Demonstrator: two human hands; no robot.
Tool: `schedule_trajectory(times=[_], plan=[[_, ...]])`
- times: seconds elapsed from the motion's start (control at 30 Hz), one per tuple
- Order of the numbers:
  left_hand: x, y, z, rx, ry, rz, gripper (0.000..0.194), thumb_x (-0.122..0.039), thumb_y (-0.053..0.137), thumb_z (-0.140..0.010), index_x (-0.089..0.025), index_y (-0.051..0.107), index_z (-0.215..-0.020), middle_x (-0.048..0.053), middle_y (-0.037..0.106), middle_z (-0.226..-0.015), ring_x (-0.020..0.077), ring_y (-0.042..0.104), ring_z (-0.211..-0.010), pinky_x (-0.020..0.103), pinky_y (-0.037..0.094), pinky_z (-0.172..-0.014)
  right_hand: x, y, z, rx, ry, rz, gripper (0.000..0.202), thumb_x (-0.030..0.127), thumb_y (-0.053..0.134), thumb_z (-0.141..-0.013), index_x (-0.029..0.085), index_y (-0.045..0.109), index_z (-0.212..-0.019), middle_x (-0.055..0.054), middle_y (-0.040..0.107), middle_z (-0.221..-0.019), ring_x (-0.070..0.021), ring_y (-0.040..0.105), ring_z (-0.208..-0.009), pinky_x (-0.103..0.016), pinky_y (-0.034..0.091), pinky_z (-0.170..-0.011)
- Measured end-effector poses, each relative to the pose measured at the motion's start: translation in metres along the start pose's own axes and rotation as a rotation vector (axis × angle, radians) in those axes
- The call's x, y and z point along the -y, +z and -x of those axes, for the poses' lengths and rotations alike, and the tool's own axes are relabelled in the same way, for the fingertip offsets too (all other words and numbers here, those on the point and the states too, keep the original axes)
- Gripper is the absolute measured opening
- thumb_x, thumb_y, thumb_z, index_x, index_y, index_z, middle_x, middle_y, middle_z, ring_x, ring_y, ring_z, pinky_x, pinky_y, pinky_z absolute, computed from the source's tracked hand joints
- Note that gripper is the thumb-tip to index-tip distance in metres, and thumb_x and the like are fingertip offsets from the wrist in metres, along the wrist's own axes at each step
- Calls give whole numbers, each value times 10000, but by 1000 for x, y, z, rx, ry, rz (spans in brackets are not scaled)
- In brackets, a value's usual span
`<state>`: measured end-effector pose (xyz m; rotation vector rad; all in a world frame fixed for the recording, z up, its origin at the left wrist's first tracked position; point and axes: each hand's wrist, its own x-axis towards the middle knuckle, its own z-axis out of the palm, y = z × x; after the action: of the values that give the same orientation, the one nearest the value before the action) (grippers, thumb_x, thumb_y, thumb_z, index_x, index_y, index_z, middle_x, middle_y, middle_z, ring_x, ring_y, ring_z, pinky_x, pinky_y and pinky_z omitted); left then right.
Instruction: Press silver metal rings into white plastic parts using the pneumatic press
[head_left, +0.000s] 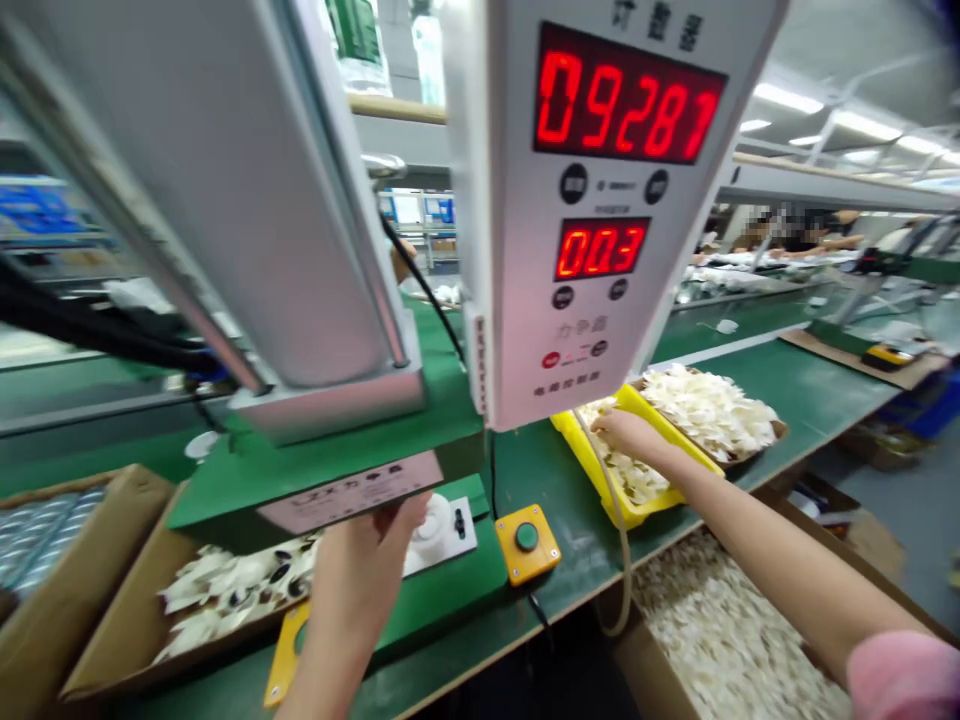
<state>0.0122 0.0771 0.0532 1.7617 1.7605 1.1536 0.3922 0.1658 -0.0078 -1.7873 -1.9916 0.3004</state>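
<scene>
Head view: a green surface (532, 465) runs across the scene, carrying a press (322, 180) with a grey column and a green base. In front of its column hangs a white counter box (517, 300) showing 09287 above 00.3 in red digits. The left hand (360, 565) reaches in under the press head, its thumb beside a white round part (430, 532) on a pale plate (459, 543); the other fingers are mostly hidden, so whether they grip anything cannot be told. The right hand (628, 434), below a pink sleeve (904, 672), dips into a yellow tray (637, 513) of cream pieces (639, 480); its fingers bend down among them, and whether they are clamped on one cannot be told. More pieces are heaped in a shallow carton (780, 432) just beside the tray. An orange button box (529, 560) sits between press and tray. To the left stand two open cardboard boxes, the nearer with pale scraps (247, 580), the outer with silvery cylinders (45, 535). Below the surface's edge, a large box holds many cream flakes (735, 630). Beyond are shelving, blurred people at another bench, and bright ceiling lights (787, 98).
</scene>
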Motion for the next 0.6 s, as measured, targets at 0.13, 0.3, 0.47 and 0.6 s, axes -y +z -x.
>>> schedule_trajectory(times=[0.13,0.3,0.47,0.6], plan=[[-8,2,-2,-8,-27,24,210,-383,565,-782,-202,633,-698,7,691,-651,206,646,-643,276,442,-584,-4,17,-7,48,-33,104,228,153,538,-780,149,577,-555,-47,585,-654,-121,539,-627,-260,352,-610],[-12,0,3,-15,-23,54,216,-400,589,-775,-197,631,-837,14,693,-725,204,646,-671,285,466,-606,-10,11,-9,-18,-21,212,222,185,515,-799,169,562,-582,-62,590,-656,-163,547,-614,-277,349,-583],[13,-2,22,-71,-42,201,338,-433,605,-771,-201,536,-1007,60,648,-958,202,636,-801,322,497,-688,36,-12,19,-231,-59,252,226,326,411,-914,182,580,-872,-91,600,-939,-220,568,-863,-322,414,-717],[51,-8,43,-230,-183,163,392,-469,577,-782,-218,529,-1078,51,618,-928,205,617,-779,344,495,-685,129,0,55,-178,-435,75,187,289,380,-946,208,548,-956,-55,586,-923,-162,571,-813,-280,447,-719]])
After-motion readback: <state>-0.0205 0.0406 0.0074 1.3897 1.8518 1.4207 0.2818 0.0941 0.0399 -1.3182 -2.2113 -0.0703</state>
